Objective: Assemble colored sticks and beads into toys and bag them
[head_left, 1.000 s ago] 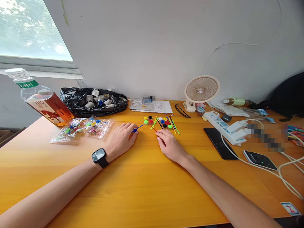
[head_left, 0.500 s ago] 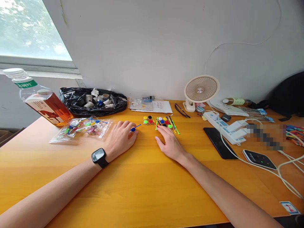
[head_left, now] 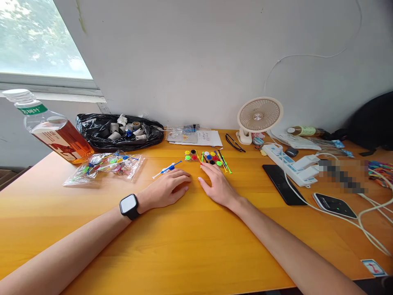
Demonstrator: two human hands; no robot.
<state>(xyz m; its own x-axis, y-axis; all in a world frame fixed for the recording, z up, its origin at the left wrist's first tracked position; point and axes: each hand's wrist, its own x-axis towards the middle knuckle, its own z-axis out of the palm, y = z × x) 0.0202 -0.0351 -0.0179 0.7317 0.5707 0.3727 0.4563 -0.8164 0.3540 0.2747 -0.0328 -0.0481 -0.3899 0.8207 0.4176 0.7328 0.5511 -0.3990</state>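
Wooden desk (head_left: 184, 246) mid-frame: left hand (head_left: 167, 189) flat, loosely spread, holding nothing, blue-and-white stick (head_left: 167, 168) just above; right hand (head_left: 216, 183) open, fingertips at coloured sticks and discs (head_left: 208, 157)

The bottle (head_left: 46, 127) at the desk's left edge has a green label. Its white characters are too small to read. No other text is legible.

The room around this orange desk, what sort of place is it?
Probably a home or dorm desk used for small craft work: a desk fan, a power strip with trailing cables, and small coloured plastic pieces by the person's right hand.
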